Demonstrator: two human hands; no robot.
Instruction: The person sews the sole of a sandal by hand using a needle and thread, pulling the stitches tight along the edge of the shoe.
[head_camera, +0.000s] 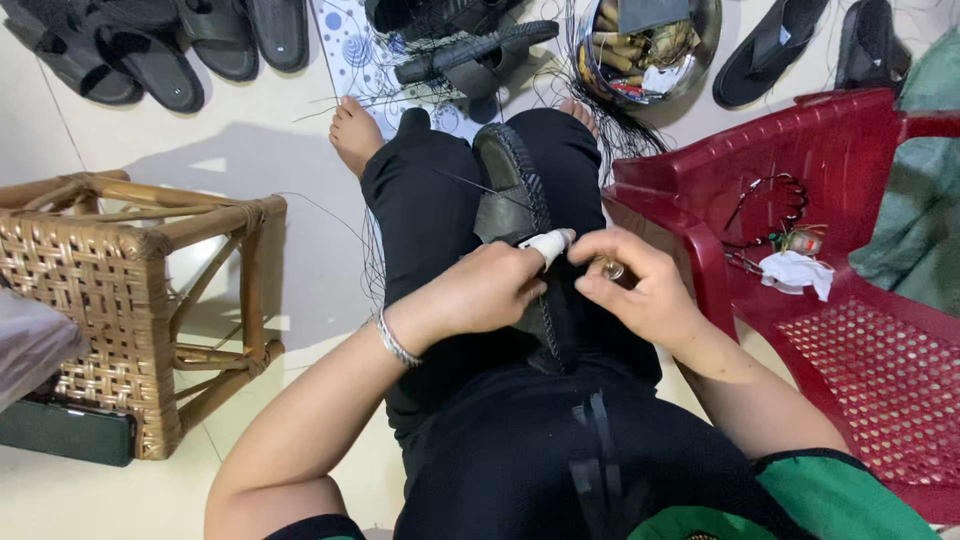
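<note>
At nine o'clock stands a woven cane stool (120, 290) on the tiled floor (300, 130), with a dark flat phone-like slab (65, 432) at its foot, and a row of black sandals (150, 45) lies at eleven o'clock. Moving toward the centre, we hold a dark shoe (520, 215) lengthwise on our lap, toe pointing to twelve o'clock, its stitched edge facing up. Our left hand (480, 295), a metal bangle (397, 343) on its wrist and a white wrap on the forefinger, closes its grip over the shoe's near edge and pins it to the thigh. Just beside it, our right hand (640, 285) pinches a small shiny tool (612, 270), likely a needle or awl handle, against the same edge. Loose black thread (370, 240) trails over the knee. We judge that we are mid-stitch along the sole seam; the next move calls for a steady left hold while the right drives or draws the point cleanly through. At one o'clock sits a steel bowl (650, 45) of oddments, and at three o'clock a red plastic chair (830, 250) carries a white rag (797, 272) and small bits.
</note>
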